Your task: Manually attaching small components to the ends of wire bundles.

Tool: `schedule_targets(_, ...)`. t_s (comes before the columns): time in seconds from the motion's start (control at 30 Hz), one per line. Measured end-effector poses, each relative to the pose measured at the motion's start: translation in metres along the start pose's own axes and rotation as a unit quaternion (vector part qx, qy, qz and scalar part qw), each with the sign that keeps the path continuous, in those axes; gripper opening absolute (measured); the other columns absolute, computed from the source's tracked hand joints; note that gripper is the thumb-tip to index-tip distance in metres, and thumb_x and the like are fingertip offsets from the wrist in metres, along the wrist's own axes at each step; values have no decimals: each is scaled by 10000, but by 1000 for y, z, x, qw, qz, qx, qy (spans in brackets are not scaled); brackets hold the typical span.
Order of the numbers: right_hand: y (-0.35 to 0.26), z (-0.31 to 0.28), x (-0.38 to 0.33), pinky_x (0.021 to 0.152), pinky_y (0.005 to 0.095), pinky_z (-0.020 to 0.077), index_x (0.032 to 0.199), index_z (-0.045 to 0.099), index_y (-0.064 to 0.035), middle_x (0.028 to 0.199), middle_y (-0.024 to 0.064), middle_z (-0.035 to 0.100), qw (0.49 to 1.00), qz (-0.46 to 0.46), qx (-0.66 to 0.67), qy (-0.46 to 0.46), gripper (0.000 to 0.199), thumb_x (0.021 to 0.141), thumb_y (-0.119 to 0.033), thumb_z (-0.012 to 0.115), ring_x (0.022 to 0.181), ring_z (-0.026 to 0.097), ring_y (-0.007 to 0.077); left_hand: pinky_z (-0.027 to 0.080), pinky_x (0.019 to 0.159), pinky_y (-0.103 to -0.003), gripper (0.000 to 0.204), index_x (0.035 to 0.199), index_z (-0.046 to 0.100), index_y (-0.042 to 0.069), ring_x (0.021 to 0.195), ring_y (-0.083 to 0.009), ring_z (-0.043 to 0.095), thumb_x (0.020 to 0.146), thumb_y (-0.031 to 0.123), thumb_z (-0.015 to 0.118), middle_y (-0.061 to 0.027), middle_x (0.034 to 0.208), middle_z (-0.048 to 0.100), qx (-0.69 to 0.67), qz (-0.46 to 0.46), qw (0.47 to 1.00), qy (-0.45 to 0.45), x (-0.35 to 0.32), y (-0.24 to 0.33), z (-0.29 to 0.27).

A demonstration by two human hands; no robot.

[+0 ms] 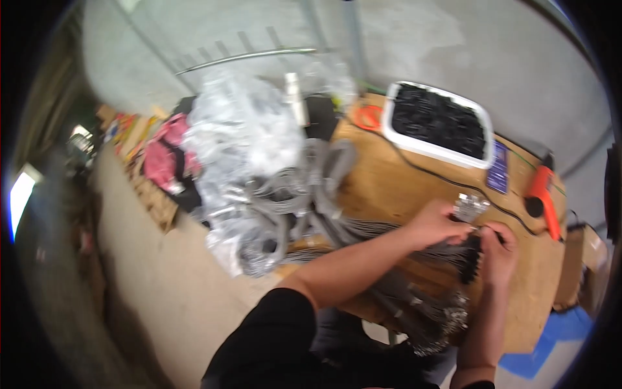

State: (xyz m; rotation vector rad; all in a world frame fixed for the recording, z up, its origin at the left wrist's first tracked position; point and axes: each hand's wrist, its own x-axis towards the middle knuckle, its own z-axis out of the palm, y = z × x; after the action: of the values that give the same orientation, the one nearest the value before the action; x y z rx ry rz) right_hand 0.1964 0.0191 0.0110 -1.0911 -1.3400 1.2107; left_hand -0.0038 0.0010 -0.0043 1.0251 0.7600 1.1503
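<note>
My left hand (438, 225) reaches across a bundle of grey cables (369, 228) on the wooden table, its fingers pinched. Close beside it, my right hand (499, 251) is also closed, thumb and fingers together. The fingertips of both hands nearly meet over a small part that is too blurred to name. Just beyond the left fingers sits a cluster of shiny clear or metallic pieces (471, 206). Black end pieces (472, 260) line the cable ends between my hands. More cables with shiny tips (447, 318) hang over the near table edge by my lap.
A white tub (391, 123) of small black parts stands at the table's back, near an orange ring-shaped item (368, 117). A blue card (498, 170) and an orange heat gun (544, 201) lie rightward. Clear plastic bags (243, 123) and coiled grey cables (282, 191) pile up left. A black cord (427, 170) crosses the table.
</note>
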Motion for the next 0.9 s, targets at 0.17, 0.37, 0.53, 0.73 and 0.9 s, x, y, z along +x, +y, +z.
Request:
schedule_targets(0.17, 13, -17, 8, 522, 166, 277, 1044, 665, -14, 808, -36, 600, 995, 5, 77, -61, 101, 953, -43, 634, 614, 420, 6, 493, 531, -258, 79, 828, 651, -27, 589, -138, 637, 861, 34, 689, -90, 696, 663, -39, -4, 998, 53, 0, 3, 6)
schedule_targets(0.37, 15, -15, 14, 443, 159, 249, 1106, 631, 17, 852, 39, 652, 973, 89, 200, -70, 228, 999, -181, 601, 539, 385, 16, 471, 536, -250, 66, 836, 660, -26, 580, -119, 602, 861, 25, 694, -75, 682, 651, -39, 9, 998, 53, -7, 9, -2)
schedule_targets(0.53, 16, -17, 16, 417, 165, 237, 1099, 620, 16, 836, 51, 641, 958, 110, 236, -117, 236, 996, -196, 609, 513, 370, 26, 468, 536, -258, 85, 777, 656, -39, 570, -121, 593, 844, 6, 681, -77, 658, 643, -43, 28, 998, 22, -10, 14, 0)
schedule_targets(0.73, 13, -15, 14, 423, 159, 251, 1089, 613, 12, 836, 47, 625, 956, 116, 233, -139, 219, 990, -183, 617, 521, 373, 25, 472, 545, -261, 97, 764, 654, -34, 569, -122, 592, 842, 14, 686, -71, 650, 640, -32, 24, 999, 19, -8, 12, 0)
schedule_targets(0.9, 14, -10, 12, 421, 159, 248, 1081, 610, 15, 841, 49, 619, 961, 123, 207, -137, 209, 990, -174, 616, 525, 372, 26, 474, 545, -265, 93, 767, 656, -30, 571, -120, 592, 839, 18, 689, -67, 654, 642, -23, 28, 999, 14, -8, 12, -1)
